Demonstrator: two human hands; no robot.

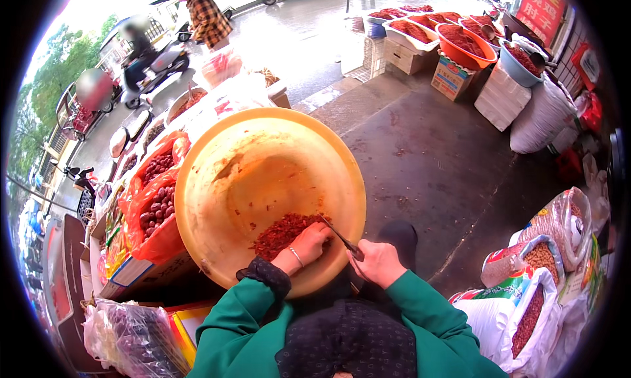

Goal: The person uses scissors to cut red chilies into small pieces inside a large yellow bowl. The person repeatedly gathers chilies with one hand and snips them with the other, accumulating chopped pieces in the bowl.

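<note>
Before me a big yellow plastic basin (236, 151) leans tilted, its inner wall stained. Cut dried red chili pieces (276, 235) lie heaped at its near side. In my right hand (378, 262) is a pair of dark scissors (353, 249), held over the basin's right rim with the blades pointing to the upper left. My left hand (310, 244), with a bracelet at the wrist, is bent down at the chili heap beside the blades. Its curled fingers hide whatever may be between them.
Red dates (160, 208) in an orange plastic bag stand left of the basin. Sacks of beans (530, 319) stand at the lower right. Farther off are an orange basin (463, 45) of chili and a blue basin (520, 62). A person under an umbrella (209, 18) and a scooter (157, 72) are on the wet street.
</note>
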